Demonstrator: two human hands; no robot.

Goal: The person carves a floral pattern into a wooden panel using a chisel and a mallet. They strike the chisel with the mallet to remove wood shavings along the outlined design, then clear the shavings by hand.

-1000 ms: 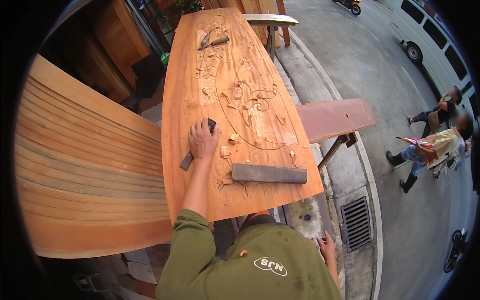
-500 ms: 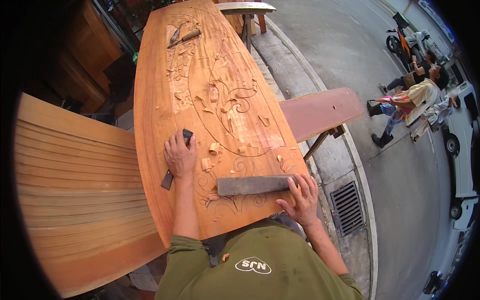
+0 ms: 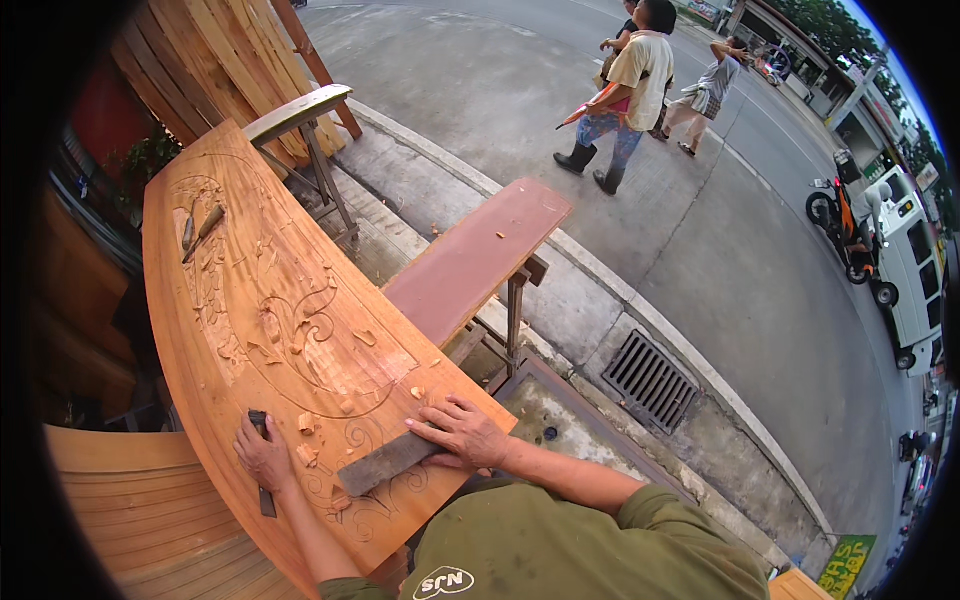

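Observation:
My left hand [image 3: 262,452] grips a narrow dark tool [image 3: 266,500] with a black top, lying on the carved wooden panel [image 3: 210,340]. My right hand [image 3: 462,434] holds the near end of a long dark grey block [image 3: 375,468], fingers over its upper face. The panel bears incised scrolls, partly cut leaf relief and loose curled shavings [image 3: 308,455]. Toward its far end lie two wooden-handled carving tools [image 3: 207,228].
Panel boards [image 3: 150,500] are at lower left, upright planks [image 3: 205,70] behind. A reddish board on trestles [image 3: 465,260] is at right. Beyond lie a drain grate [image 3: 648,378], three pedestrians [image 3: 640,85], a motorbike [image 3: 850,230] and a white van [image 3: 912,290].
My right hand has risen from below the panel's edge onto the grey block. The view has swung toward the street, showing more road. The pedestrians and motorbike have moved within it.

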